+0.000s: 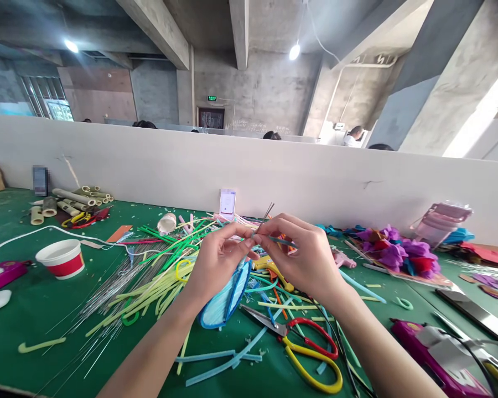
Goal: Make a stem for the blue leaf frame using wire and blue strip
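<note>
My left hand and my right hand meet above the green table, fingers pinched together. Between the fingertips they pinch thin metal wires that stick up and a thin blue strip. Below my left hand hangs a blue leaf-shaped wrapped piece, held from above. Scissors with red and yellow handles lie just under my right wrist. A yellow glue gun lies behind my hands.
Green, yellow and blue strips and a fan of thin wires cover the table's middle. A red-and-white cup stands left, purple flowers right, a pink glue gun near right. A white partition backs the table.
</note>
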Demonstrator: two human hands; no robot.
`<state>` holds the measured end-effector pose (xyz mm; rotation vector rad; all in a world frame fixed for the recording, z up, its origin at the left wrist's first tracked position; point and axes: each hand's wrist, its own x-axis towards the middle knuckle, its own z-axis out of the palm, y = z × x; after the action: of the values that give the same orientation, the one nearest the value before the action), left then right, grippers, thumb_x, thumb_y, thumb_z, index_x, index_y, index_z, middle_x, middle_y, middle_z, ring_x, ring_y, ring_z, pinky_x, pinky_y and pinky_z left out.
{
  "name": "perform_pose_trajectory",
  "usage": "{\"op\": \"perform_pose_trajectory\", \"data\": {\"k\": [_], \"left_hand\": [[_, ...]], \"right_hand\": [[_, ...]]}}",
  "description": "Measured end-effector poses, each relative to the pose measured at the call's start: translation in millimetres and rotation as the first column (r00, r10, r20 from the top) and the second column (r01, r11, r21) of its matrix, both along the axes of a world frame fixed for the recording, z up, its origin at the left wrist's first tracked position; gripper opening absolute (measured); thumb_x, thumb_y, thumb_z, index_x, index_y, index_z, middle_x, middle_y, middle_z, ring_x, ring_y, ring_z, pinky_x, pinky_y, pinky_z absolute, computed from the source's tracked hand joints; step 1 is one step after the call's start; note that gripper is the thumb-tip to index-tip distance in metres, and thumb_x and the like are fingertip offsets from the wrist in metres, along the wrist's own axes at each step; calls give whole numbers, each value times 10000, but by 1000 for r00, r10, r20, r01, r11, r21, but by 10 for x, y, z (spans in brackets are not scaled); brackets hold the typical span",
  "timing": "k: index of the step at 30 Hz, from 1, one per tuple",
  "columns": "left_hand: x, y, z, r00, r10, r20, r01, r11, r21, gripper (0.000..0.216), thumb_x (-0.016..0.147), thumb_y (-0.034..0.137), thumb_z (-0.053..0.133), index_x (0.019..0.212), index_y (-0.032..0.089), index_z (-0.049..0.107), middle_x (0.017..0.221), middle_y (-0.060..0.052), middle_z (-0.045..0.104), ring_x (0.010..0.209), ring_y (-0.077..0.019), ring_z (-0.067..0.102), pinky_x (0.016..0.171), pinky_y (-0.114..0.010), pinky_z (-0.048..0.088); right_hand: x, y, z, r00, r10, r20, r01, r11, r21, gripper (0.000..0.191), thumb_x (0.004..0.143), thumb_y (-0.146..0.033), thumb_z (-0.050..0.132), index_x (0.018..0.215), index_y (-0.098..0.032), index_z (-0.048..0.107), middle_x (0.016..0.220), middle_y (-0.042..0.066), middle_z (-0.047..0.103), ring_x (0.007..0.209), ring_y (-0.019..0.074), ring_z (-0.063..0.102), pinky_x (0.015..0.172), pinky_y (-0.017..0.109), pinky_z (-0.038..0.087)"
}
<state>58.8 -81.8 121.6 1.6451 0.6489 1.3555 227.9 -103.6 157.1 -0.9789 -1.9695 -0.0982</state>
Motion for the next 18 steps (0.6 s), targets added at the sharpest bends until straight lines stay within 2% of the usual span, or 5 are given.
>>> {"op": "perform_pose_trajectory", "data": {"k": [3,5,10,14,18], "left_hand": [[34,7,-56,998,43,-42,-42,999,31,142,865,338,698,906,203,679,881,-24,715,765,-186,715,708,-268,559],[95,-11,-116,986,155,-64,-148,984,97,104,870,295,687,931,212,669,912,-30,720,752,-179,711,679,-256,558],[247,-69,-225,909,417,-6,-400,876,269,64,915,254,622,903,214,670,897,-38,708,736,-171,693,682,-263,568],[234,-78,-232,931,363,37,-361,904,230,104,934,291,613,900,220,681,860,-27,716,720,-178,716,661,-257,566],[177,-99,-240,957,285,45,-288,934,212,110,938,297,617,925,222,697,866,-31,746,714,-187,739,661,-260,569]], "right_hand": [[-4,2,1,998,-39,54,39,999,-9,74,888,-214,601,832,-188,640,822,47,679,698,159,596,635,293,465],[-5,-3,22,997,-45,70,48,998,-39,76,886,-219,601,824,-185,630,797,39,664,680,152,590,633,286,462],[-22,-26,80,996,-28,83,35,996,-83,96,862,-183,619,766,-181,620,730,11,636,632,134,561,612,273,441],[4,-33,116,998,-19,67,26,995,-100,85,875,-156,639,801,-189,665,777,9,676,681,139,589,646,277,451],[85,-14,166,991,122,49,-111,976,-189,105,906,-151,641,836,-208,695,874,7,705,776,142,630,702,275,476]]}}
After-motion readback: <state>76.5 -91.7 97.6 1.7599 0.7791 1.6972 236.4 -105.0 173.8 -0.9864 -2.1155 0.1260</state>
